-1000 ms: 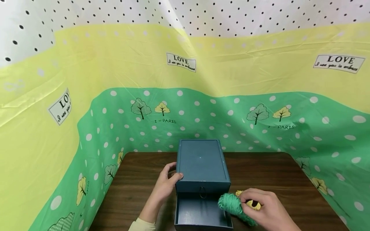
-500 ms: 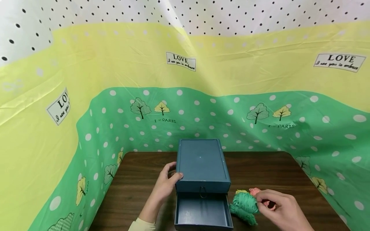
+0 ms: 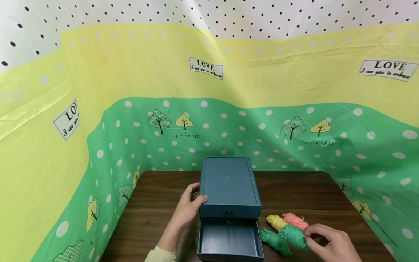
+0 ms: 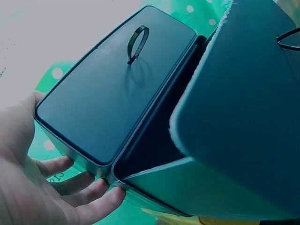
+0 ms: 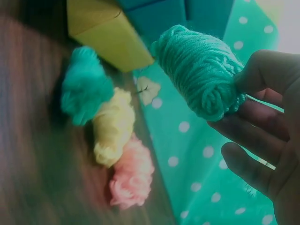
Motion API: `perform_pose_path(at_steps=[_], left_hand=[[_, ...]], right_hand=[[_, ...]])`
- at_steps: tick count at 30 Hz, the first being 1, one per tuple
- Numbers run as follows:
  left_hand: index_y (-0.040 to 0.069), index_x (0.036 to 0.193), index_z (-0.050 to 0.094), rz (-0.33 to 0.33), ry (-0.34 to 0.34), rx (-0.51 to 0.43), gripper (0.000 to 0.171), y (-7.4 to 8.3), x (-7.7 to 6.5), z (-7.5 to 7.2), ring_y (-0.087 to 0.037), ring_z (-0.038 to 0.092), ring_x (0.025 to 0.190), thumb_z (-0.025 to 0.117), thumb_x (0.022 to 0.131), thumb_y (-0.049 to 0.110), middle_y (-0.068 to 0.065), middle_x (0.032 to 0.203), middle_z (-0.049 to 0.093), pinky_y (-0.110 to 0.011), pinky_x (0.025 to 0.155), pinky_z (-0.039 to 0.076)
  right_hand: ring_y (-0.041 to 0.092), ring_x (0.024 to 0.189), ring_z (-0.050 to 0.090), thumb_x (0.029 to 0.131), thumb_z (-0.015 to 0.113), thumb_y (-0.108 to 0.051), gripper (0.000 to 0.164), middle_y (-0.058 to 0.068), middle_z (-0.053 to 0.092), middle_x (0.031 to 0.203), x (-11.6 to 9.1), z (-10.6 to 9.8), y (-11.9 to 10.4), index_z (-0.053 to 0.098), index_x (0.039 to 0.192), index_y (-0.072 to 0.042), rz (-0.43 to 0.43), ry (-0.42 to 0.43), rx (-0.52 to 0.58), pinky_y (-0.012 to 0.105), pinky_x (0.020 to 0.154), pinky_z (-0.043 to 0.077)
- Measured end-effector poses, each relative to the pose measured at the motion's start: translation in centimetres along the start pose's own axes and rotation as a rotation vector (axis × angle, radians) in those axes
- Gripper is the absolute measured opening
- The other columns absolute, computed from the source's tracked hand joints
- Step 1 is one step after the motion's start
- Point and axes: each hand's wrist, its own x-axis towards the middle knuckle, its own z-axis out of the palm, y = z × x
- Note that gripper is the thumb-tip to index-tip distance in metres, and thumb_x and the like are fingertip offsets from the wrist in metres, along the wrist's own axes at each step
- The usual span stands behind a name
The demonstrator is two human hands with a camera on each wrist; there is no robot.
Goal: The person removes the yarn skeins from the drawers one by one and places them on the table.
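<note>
A blue two-drawer box stands on the table, its upper drawer pushed in and its lower drawer pulled out with a bare bottom. My left hand steadies the box's left side, thumb at the top front corner. Its fingertips press the side wall in the left wrist view. My right hand pinches a green yarn skein between thumb and fingers. Beyond it lie another green skein, a yellow skein and a pink skein, side by side on the table.
Each drawer front has a thin black loop pull. The dark wood tabletop ends at a green, yellow and white printed curtain behind and on both sides. A yellow box-like surface shows beside blue faces in the right wrist view.
My right hand has carried the green skein rightward, away from the drawer's right edge, uncovering the yellow and pink skeins. My left hand stays on the box.
</note>
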Motion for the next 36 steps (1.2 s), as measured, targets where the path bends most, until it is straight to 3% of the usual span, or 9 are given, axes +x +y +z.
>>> perform_pose_path(at_steps=[5, 9, 18, 27, 36], left_hand=[[0.005, 0.151, 0.042, -0.001, 0.006, 0.005, 0.060, -0.1, -0.1, 0.1, -0.038, 0.050, 0.134, 0.064, 0.098, 0.022, -0.020, 0.149, 0.048, -0.048, 0.103, 0.048], [0.004, 0.151, 0.042, -0.004, 0.014, 0.009, 0.060, -0.3, -0.2, 0.2, -0.038, 0.050, 0.134, 0.064, 0.097, 0.021, -0.020, 0.149, 0.047, -0.047, 0.103, 0.048], [0.005, 0.151, 0.042, 0.000, 0.010, -0.001, 0.060, -0.5, 0.0, 0.2, -0.039, 0.047, 0.136, 0.064, 0.097, 0.021, -0.018, 0.150, 0.046, -0.046, 0.104, 0.046], [0.006, 0.151, 0.043, 0.003, 0.017, 0.017, 0.061, -0.2, 0.1, 0.0, -0.038, 0.046, 0.135, 0.065, 0.096, 0.023, -0.017, 0.150, 0.046, -0.050, 0.105, 0.045], [0.006, 0.151, 0.042, -0.003, 0.012, 0.009, 0.061, -0.3, 0.0, 0.1, -0.039, 0.046, 0.136, 0.064, 0.097, 0.023, -0.017, 0.151, 0.045, -0.048, 0.105, 0.046]], right_hand=[[-0.006, 0.069, 0.060, 0.082, 0.084, -0.014, 0.016, -0.008, 0.072, 0.081, -0.5, 0.1, 1.9, 0.075, 0.087, -0.027, 0.145, -0.105, -0.064, 0.024, 0.061, 0.053], [-0.006, 0.068, 0.060, 0.083, 0.083, -0.019, 0.012, -0.014, 0.071, 0.082, -1.0, 0.6, 3.3, 0.076, 0.087, -0.027, 0.219, -0.165, -0.097, 0.024, 0.060, 0.051], [-0.008, 0.069, 0.060, 0.081, 0.085, -0.019, 0.013, -0.018, 0.070, 0.083, -2.0, 1.9, 5.5, 0.077, 0.087, -0.026, 0.240, -0.120, -0.089, 0.023, 0.059, 0.051], [-0.004, 0.068, 0.059, 0.088, 0.079, -0.030, 0.015, -0.009, 0.074, 0.090, -1.3, 1.8, 7.6, 0.078, 0.100, -0.021, 0.380, -0.301, -0.104, 0.024, 0.063, 0.050], [-0.005, 0.066, 0.055, 0.086, 0.081, -0.025, 0.007, -0.015, 0.069, 0.081, -2.1, 2.8, 9.0, 0.077, 0.092, -0.023, 0.333, -0.258, -0.129, 0.023, 0.063, 0.049]])
